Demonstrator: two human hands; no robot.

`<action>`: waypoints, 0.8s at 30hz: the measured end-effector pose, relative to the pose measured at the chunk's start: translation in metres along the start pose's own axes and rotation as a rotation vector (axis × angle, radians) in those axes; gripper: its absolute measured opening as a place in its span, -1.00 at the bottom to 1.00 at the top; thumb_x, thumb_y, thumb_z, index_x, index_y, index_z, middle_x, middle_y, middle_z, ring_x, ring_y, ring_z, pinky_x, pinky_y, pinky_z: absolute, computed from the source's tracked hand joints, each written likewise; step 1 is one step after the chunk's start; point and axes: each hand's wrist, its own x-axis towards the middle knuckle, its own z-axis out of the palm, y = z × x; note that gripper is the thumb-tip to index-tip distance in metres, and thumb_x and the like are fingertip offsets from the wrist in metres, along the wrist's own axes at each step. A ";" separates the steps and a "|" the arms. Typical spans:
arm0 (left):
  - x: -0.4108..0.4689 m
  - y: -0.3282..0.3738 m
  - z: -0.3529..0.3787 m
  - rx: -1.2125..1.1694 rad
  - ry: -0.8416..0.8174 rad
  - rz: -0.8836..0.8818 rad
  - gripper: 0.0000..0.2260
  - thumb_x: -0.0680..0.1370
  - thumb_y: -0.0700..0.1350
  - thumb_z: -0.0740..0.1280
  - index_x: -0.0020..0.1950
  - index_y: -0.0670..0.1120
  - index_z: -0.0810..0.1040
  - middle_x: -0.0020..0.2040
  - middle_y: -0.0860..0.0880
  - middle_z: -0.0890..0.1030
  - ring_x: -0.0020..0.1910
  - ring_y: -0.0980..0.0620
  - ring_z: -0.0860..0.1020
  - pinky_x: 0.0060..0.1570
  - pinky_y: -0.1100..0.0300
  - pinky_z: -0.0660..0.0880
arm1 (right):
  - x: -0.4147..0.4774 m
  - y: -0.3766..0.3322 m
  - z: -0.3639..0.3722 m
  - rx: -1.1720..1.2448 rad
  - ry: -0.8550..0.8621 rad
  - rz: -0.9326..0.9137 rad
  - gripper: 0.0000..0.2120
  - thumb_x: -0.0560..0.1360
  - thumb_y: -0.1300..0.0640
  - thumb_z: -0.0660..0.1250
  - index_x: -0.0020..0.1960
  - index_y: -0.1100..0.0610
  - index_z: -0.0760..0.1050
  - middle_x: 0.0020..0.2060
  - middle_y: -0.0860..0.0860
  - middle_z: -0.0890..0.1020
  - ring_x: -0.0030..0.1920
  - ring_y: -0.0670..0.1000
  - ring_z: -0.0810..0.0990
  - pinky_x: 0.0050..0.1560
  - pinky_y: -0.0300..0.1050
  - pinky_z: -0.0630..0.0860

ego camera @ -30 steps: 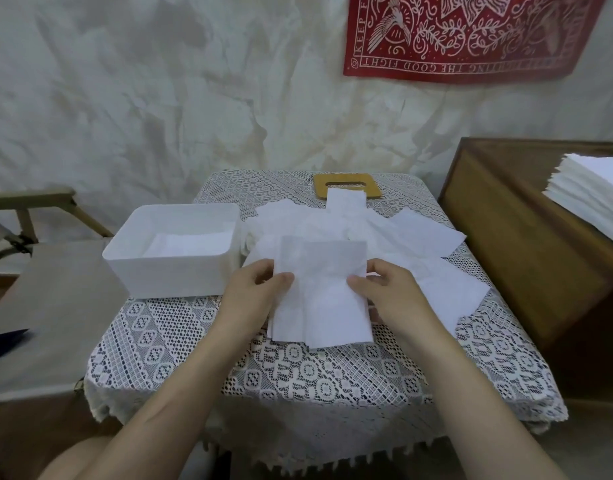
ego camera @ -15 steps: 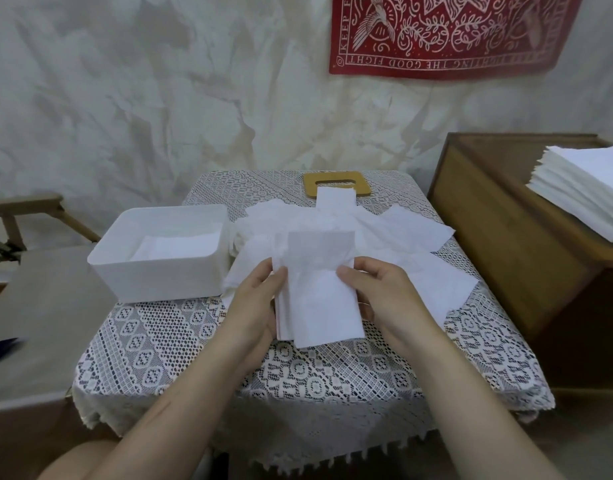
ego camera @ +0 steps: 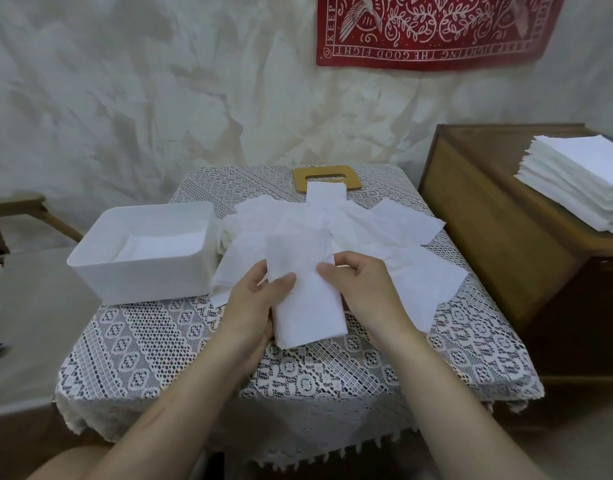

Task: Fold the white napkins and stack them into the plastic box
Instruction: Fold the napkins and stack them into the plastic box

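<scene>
The table [ego camera: 298, 375] with the lace cloth carries all my work. At its left side stands the plastic box [ego camera: 142, 278]. Inside it some folded napkins [ego camera: 163, 245] lie flat, so a part of the task is done, though the box looks far from full. Behind my hands many loose napkins [ego camera: 384, 226] are spread out unfolded, and a neat stack [ego camera: 582, 178] waits on the wooden cabinet [ego camera: 488, 220] at the right. I judge that most of the work is left. The napkin in work [ego camera: 305, 306] is a narrow folded strip near the table's front. My left hand [ego camera: 253, 303] and right hand [ego camera: 363, 289] pinch its two long edges, thumbs on top, the other fingers bent round it.
</scene>
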 end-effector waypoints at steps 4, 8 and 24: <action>0.004 0.003 0.000 0.004 0.025 0.023 -0.76 0.62 -0.27 0.34 0.27 -0.09 0.60 0.11 -0.10 0.75 0.02 -0.05 0.74 -0.14 0.09 0.67 | -0.005 -0.003 -0.004 -0.341 0.032 -0.036 -0.63 0.50 -0.21 0.43 0.23 -0.12 0.45 0.01 -0.16 0.60 0.00 -0.10 0.61 0.01 -0.02 0.58; 0.008 0.007 -0.002 -0.004 -0.006 0.004 -0.75 0.63 -0.26 0.31 0.30 -0.12 0.58 0.10 -0.11 0.75 -0.01 -0.06 0.74 -0.19 0.06 0.69 | 0.000 -0.004 -0.007 -0.114 -0.126 0.096 -0.66 0.49 -0.15 0.45 0.10 0.10 0.62 0.01 0.09 0.71 0.05 0.12 0.70 0.17 0.24 0.58; 0.029 0.007 -0.012 0.193 0.012 -0.004 -0.80 0.65 -0.16 0.34 0.26 -0.11 0.61 0.10 -0.09 0.75 0.08 -0.13 0.72 0.02 -0.09 0.65 | 0.058 0.003 -0.060 -0.729 0.334 -0.207 -0.82 0.60 0.05 0.34 0.19 -0.01 0.62 0.02 -0.05 0.66 0.08 0.07 0.57 -0.07 -0.09 0.38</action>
